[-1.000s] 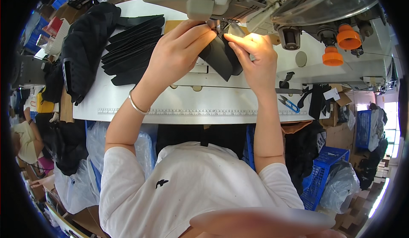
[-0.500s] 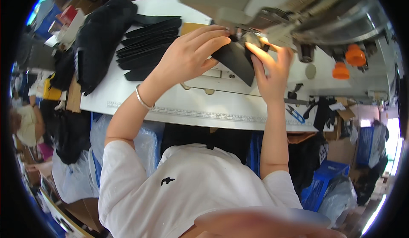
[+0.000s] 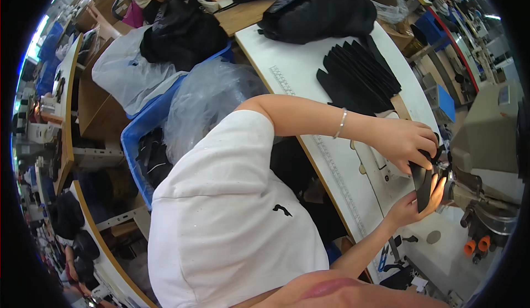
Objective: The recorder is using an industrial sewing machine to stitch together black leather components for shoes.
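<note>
At the sewing machine (image 3: 491, 137), a black fabric piece (image 3: 423, 189) is bent upward between my hands. My left hand (image 3: 406, 142), a bracelet on its wrist, pinches the upper end with curled fingers. Lower down, my right hand (image 3: 408, 210) grips the piece's near side, its fingers stretched behind it toward the machine. Where the piece meets the needle area, my fingers and the fabric hide the details. Fanned on the white table (image 3: 298, 59), a stack of black fabric pieces (image 3: 361, 76) lies beyond my left forearm.
A large black bundle (image 3: 320, 11) sits at the table's far end. Blue scissors (image 3: 383, 257) lie near my right forearm. Beside my left are a blue crate (image 3: 131, 159) and clear plastic bags (image 3: 207, 95). Orange knobs (image 3: 476, 245) stick out from the machine side.
The whole view has swung round, so the table and machine now appear on the right. Both hands stay on the black piece, which is now raised and bent rather than lying flatter.
</note>
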Tool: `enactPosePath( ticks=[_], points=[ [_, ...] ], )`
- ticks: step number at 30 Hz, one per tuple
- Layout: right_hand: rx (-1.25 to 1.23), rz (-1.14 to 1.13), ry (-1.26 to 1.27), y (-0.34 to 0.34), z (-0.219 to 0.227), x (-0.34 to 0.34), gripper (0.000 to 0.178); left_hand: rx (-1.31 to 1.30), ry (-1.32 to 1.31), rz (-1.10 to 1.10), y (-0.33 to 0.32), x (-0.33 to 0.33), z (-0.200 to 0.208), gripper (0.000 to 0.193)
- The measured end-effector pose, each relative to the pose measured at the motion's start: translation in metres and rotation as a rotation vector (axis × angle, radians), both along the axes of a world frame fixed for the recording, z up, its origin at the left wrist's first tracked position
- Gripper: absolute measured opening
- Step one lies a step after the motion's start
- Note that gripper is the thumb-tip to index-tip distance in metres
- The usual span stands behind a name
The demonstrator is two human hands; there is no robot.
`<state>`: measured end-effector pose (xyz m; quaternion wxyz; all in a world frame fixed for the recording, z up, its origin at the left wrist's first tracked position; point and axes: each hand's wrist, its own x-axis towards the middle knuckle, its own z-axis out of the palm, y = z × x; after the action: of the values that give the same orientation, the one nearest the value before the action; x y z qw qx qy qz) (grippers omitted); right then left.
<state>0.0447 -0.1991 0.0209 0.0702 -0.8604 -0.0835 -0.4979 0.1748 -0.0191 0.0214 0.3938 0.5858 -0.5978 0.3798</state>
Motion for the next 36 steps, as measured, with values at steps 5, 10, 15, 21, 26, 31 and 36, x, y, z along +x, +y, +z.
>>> enactPosePath(
  ticks=[5, 10, 15, 21, 26, 31, 36],
  points=[
    [0.188, 0.104, 0.013, -0.004, -0.009, 0.013, 0.028, 0.117, -0.02, 0.218, 0.025, -0.028, 0.016, 0.054],
    [0.04, 0.015, 0.056, -0.011, -0.001, 0.014, 0.038, 0.116, 0.025, 0.368, 0.017, -0.044, 0.014, 0.064],
    [0.006, -0.01, 0.068, -0.035, 0.001, 0.019, 0.042, 0.105, -0.006, 0.47, -0.004, -0.055, 0.009, 0.053],
    [0.05, 0.079, 0.059, -0.047, -0.001, 0.02, 0.039, 0.112, -0.001, 0.542, -0.012, -0.068, 0.007, 0.052],
    [0.015, 0.056, 0.082, -0.05, -0.002, 0.022, 0.041, 0.103, 0.012, 0.584, -0.015, -0.072, 0.006, 0.051],
    [0.047, 0.072, 0.087, -0.053, -0.004, 0.024, 0.038, 0.102, 0.015, 0.589, -0.016, -0.073, 0.007, 0.05],
    [0.046, 0.058, 0.068, -0.05, 0.002, 0.025, 0.048, 0.113, 0.005, 0.613, -0.016, -0.075, 0.005, 0.049]
  ],
)
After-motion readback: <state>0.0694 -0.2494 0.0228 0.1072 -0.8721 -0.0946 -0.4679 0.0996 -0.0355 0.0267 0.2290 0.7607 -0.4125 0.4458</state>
